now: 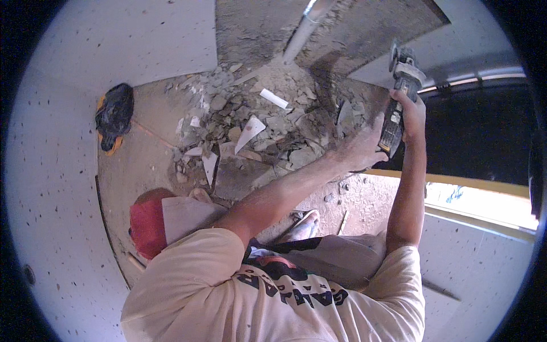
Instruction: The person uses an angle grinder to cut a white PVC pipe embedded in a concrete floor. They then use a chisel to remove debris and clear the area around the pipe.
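A dark, dusty angle grinder (pixel 393 122) is raised on the right, tilted, with its disc end (pixel 394 54) pointing away from me. My left hand (pixel 369 139) is closed round the rear of its body, thumb and fingers on either side. Further up, near the grinder's head, my right hand (pixel 413 114) wraps the housing. The disc is close to a pale wall panel (pixel 382 65); whether they touch I cannot tell.
Broken tile and mortar rubble (pixel 256 131) covers the floor ahead. A grey pipe (pixel 302 37) rises behind it. A black-and-orange bag (pixel 115 117) lies at left by the speckled wall (pixel 51 171). A dark opening (pixel 473 122) is at right. My sandalled foot (pixel 305 227) is below.
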Demonstrator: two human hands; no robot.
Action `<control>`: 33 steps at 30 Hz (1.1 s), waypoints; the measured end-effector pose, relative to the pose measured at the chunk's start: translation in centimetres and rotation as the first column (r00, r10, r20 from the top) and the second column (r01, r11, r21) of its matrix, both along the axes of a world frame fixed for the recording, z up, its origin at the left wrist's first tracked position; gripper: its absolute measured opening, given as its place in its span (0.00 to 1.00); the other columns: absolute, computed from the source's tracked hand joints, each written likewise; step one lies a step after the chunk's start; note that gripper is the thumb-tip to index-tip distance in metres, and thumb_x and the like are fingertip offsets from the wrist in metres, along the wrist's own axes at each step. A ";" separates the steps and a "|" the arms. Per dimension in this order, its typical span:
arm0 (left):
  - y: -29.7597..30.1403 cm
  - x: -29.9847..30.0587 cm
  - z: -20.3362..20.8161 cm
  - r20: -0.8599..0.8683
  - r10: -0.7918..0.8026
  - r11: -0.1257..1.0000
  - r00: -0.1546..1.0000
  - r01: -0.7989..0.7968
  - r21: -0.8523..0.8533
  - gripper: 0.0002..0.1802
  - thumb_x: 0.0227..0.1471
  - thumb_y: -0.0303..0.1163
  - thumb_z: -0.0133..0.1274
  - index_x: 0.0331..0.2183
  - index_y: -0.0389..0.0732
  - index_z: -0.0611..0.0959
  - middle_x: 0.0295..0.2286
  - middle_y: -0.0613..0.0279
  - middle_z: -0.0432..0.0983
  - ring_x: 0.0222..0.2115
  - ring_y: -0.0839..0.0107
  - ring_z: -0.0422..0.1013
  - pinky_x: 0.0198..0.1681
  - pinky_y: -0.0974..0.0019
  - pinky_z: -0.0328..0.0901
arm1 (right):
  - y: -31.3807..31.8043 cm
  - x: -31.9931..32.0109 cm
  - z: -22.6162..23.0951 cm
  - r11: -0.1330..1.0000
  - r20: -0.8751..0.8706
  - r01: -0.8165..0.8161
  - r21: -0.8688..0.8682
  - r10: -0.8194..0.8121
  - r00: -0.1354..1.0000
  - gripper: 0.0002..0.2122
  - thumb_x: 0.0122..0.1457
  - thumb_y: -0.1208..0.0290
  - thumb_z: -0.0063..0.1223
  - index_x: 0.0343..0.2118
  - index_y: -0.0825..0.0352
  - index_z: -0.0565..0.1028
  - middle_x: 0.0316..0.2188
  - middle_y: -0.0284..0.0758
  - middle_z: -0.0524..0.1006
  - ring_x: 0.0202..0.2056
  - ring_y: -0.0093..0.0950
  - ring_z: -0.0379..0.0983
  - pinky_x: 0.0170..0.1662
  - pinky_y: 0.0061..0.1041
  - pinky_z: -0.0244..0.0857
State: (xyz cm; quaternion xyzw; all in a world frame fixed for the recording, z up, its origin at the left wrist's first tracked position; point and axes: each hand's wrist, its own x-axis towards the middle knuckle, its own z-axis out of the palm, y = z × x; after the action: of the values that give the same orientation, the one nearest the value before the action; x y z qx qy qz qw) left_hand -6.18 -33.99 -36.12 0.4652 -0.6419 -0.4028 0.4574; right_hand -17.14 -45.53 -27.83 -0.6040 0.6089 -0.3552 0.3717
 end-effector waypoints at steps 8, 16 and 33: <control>0.8 -0.6 1.2 0.258 -0.069 0.998 0.964 0.067 0.019 0.57 0.45 0.47 0.63 0.62 0.29 0.48 0.37 0.31 0.76 0.38 0.36 0.75 0.46 0.47 0.69 | 0.7 -2.3 -2.0 0.984 0.222 0.026 0.174 -0.065 0.973 0.12 0.48 0.70 0.63 0.34 0.69 0.75 0.24 0.33 0.77 0.22 0.26 0.74 0.28 0.27 0.69; -0.3 -0.8 -1.3 0.410 -0.122 0.992 0.904 0.125 0.018 0.57 0.46 0.51 0.60 0.63 0.28 0.49 0.37 0.32 0.76 0.36 0.40 0.76 0.43 0.49 0.71 | -1.8 -4.7 -7.1 0.938 0.267 0.016 0.346 -0.114 0.957 0.09 0.51 0.68 0.61 0.29 0.67 0.75 0.20 0.33 0.76 0.18 0.24 0.73 0.23 0.24 0.69; -0.7 -4.0 -9.3 -0.074 0.156 0.903 0.985 -0.112 0.416 0.32 0.50 0.44 0.61 0.44 0.32 0.65 0.30 0.54 0.76 0.22 0.67 0.74 0.26 0.61 0.71 | -0.5 -3.2 -15.1 0.814 0.454 -0.208 0.542 -0.076 0.888 0.13 0.52 0.63 0.62 0.32 0.68 0.76 0.25 0.35 0.78 0.22 0.26 0.75 0.30 0.24 0.71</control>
State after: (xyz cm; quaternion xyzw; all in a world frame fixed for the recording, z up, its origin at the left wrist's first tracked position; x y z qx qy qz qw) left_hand -10.22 -34.66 -45.37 0.5718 -0.4844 -0.5201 0.4096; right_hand -20.31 -45.99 -42.97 -0.3836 0.5608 -0.2718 0.6815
